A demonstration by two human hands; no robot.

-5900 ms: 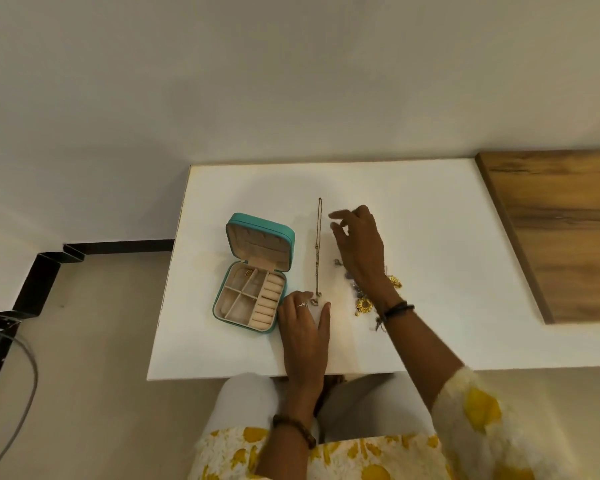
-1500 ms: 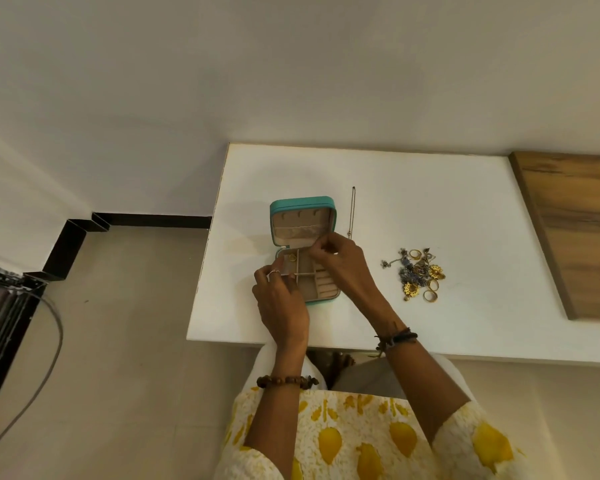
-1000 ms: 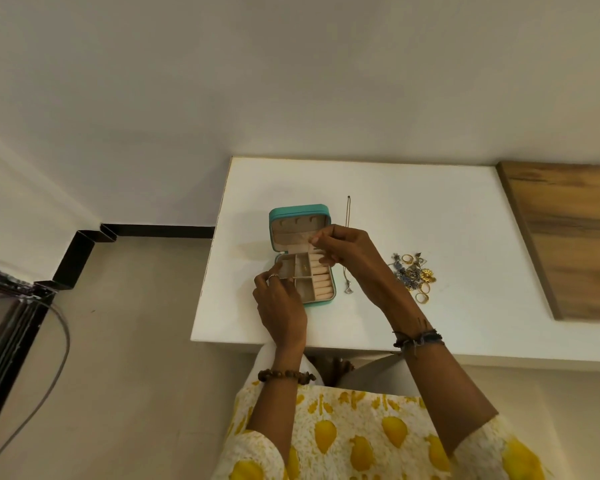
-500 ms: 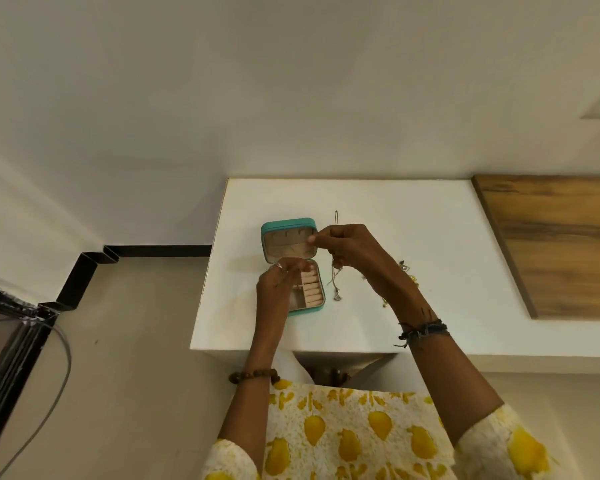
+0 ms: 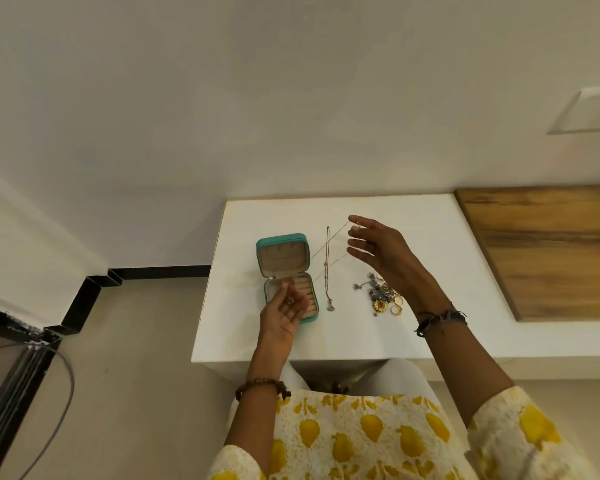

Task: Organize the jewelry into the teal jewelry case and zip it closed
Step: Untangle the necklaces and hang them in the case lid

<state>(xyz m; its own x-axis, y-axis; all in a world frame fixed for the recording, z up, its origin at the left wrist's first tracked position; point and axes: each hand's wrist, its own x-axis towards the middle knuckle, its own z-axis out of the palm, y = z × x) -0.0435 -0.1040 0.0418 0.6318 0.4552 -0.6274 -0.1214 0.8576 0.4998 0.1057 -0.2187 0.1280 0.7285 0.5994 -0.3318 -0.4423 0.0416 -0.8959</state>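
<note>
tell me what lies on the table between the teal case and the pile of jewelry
In the head view, a necklace lies stretched out on the white table between the open teal case and the jewelry pile, its pendant toward the person.

Single head-worn view, wide-angle, set above the seated wearer and tilted forward and down. Looks past a yellow-patterned cream tunic (image 5: 354, 441) at the bottom edge onto a white rectangular tabletop (image 5: 326, 337) at mid-frame. Takes in pale wall across the whole upper half, beige floor at the left, a brown wood-grain panel (image 5: 548, 251) at the right. Sits fairly far from the tabletop. Straight edges bowed toward the margins. No second view here to overlap.
</note>
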